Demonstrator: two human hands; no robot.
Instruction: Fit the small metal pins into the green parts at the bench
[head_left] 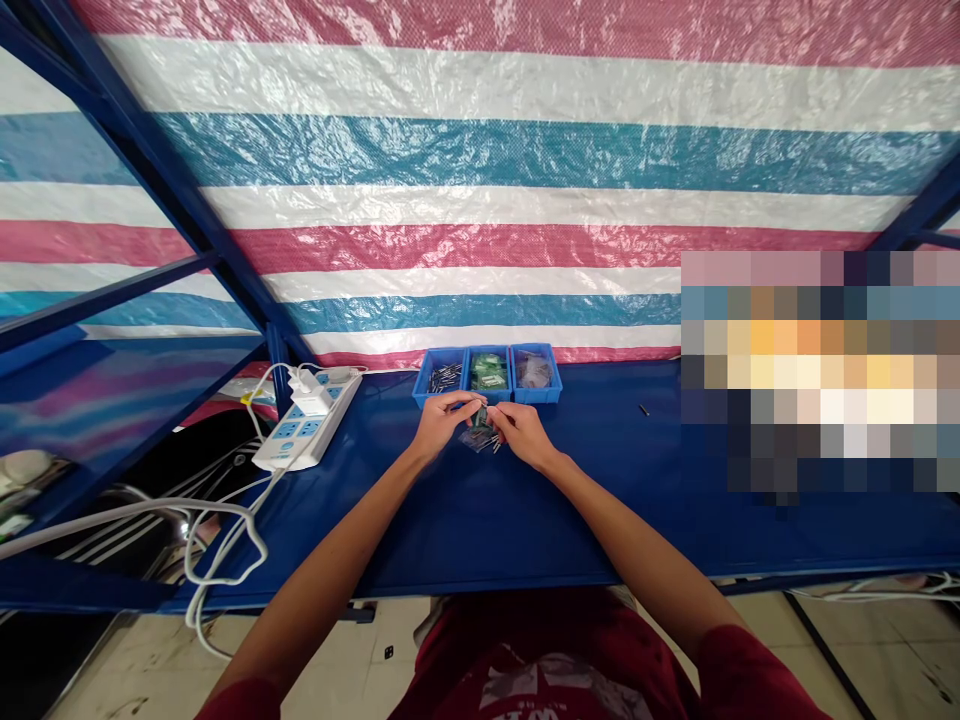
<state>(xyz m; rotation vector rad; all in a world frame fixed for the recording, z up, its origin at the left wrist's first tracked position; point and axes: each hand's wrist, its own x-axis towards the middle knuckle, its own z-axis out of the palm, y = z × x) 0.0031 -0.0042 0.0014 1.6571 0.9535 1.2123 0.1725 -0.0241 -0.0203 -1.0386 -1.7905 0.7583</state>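
Note:
My left hand (441, 422) and my right hand (526, 432) meet over the blue table, just in front of three small blue bins. Both are closed in a pinch around a small green packet (482, 418). Below the fingertips, a clear plastic bag (474, 439) and a few short metal rods (496, 444) show; whether these are held or lie on the table I cannot tell. The left bin (420, 385) contains dark and silvery metal rods, the middle bin (491, 396) green packets, and the right bin (556, 378) clear plastic bags.
On the left lies a white power strip (309, 440) with a plugged-in charger (310, 393) and looping white cables (225, 572). A small dark rod (643, 410) rests on the table (600, 500) to the right. Striped sheeting (480, 230) hangs behind. The far right is pixelated.

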